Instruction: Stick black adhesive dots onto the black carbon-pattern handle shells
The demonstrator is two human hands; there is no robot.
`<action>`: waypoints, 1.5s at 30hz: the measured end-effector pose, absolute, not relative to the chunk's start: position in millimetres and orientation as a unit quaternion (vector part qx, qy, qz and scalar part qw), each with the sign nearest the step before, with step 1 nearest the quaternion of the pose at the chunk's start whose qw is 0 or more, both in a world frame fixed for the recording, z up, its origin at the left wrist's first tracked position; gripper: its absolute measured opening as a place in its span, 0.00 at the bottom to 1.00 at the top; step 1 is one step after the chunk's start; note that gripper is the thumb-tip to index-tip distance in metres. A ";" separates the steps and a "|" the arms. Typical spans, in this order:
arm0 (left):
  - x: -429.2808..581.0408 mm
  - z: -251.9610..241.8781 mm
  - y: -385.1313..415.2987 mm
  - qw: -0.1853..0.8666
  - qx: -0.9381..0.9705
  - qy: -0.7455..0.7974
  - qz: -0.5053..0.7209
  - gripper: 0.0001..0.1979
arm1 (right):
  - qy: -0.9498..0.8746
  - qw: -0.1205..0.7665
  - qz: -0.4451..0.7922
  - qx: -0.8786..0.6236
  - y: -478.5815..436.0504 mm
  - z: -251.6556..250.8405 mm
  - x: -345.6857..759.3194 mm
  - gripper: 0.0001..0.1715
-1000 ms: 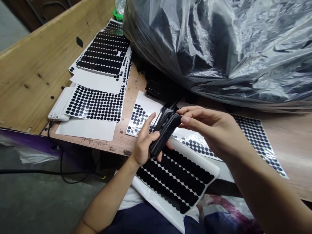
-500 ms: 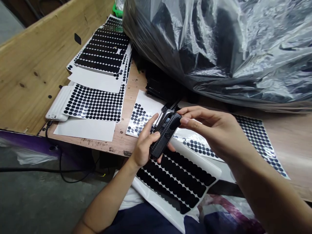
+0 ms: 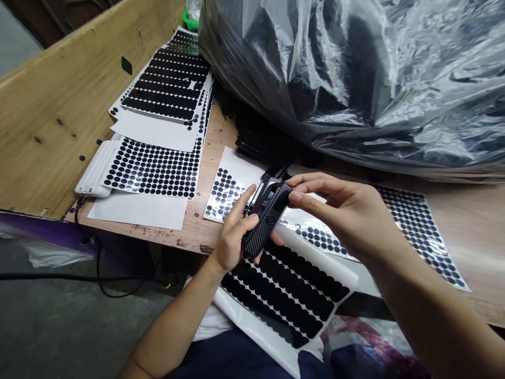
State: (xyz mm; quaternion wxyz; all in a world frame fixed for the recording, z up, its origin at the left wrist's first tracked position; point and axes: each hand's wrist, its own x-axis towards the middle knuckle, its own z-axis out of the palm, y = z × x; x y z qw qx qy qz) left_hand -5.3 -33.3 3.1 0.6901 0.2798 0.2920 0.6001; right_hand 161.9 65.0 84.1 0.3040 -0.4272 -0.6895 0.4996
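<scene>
My left hand (image 3: pixel 231 239) is wrapped round a black carbon-patterned piece (image 3: pixel 258 237), held tilted above my lap. It has a long slot-like opening, a small round mark and a smooth black oval patch near its upper end. At that upper end my right hand (image 3: pixel 335 202) has its thumb and fingertips pinched at the edge. Whether a thin sticker lies between those fingertips, I cannot tell. A sheet of black rounded stickers (image 3: pixel 280 287) rests on my lap under the piece, its edges curling.
Sticker sheets (image 3: pixel 153 168) are stacked at the left beside a white power bank (image 3: pixel 97 168) with a cable. More dotted sheets (image 3: pixel 418 226) lie on the table behind my hands. A large plastic bag (image 3: pixel 355 89) bulks at the back; a wooden board (image 3: pixel 59 110) borders the left.
My right fingertips have shifted very slightly left along the upper end of the black piece. My left hand keeps the same hold.
</scene>
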 end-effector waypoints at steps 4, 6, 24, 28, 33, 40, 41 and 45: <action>-5.3 2.6 -33.4 0.688 0.282 0.291 0.602 0.45 | -0.712 0.302 0.471 -0.424 65.3 84.8 161.1 0.14; -4.9 3.0 -33.5 0.687 0.283 0.290 0.603 0.46 | -0.723 0.302 0.458 -0.421 65.4 84.7 160.4 0.13; -4.0 -0.6 -35.7 0.685 0.278 0.295 0.606 0.45 | -0.791 0.338 0.333 -0.385 57.3 83.3 156.4 0.05; -3.6 -0.4 -35.8 0.682 0.279 0.298 0.607 0.45 | -0.808 0.354 0.289 -0.370 52.6 82.6 154.7 0.03; -2.7 2.1 -35.4 0.676 0.274 0.308 0.611 0.46 | -0.847 0.345 0.204 -0.348 50.4 82.9 157.4 0.04; -1.7 3.5 -35.1 0.668 0.275 0.324 0.611 0.46 | -0.848 0.321 0.031 -0.422 51.3 79.3 159.2 0.17; -1.5 3.1 -35.1 0.668 0.276 0.324 0.610 0.46 | -0.847 0.312 0.074 -0.423 52.9 78.6 158.9 0.20; -0.8 2.0 -35.3 0.665 0.290 0.329 0.604 0.45 | -0.805 0.277 0.305 -0.426 65.2 75.2 167.7 0.20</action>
